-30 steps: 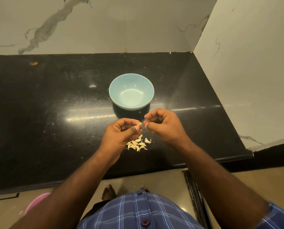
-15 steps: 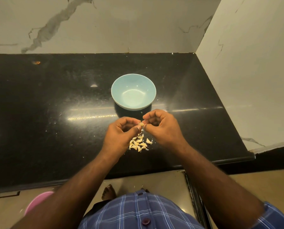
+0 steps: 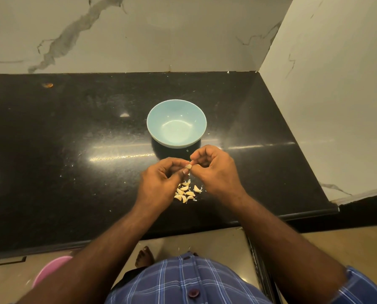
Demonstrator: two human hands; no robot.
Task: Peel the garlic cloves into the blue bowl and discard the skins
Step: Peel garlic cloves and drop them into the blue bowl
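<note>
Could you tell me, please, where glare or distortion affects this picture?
Head view: a bright streak of glare runs across the black counter left of the hands; the blue bowl reflects a soft highlight inside; the counter's edges bend from the wide-angle lens; the clove between both hands is small but visible.

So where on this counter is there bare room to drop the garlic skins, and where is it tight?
Bare black counter lies left of the blue bowl, with only small specks, and on the right between the bowl and the side wall. It is crowded below the bowl: both hands, left hand and right hand, work one clove over the clove pile.
</note>
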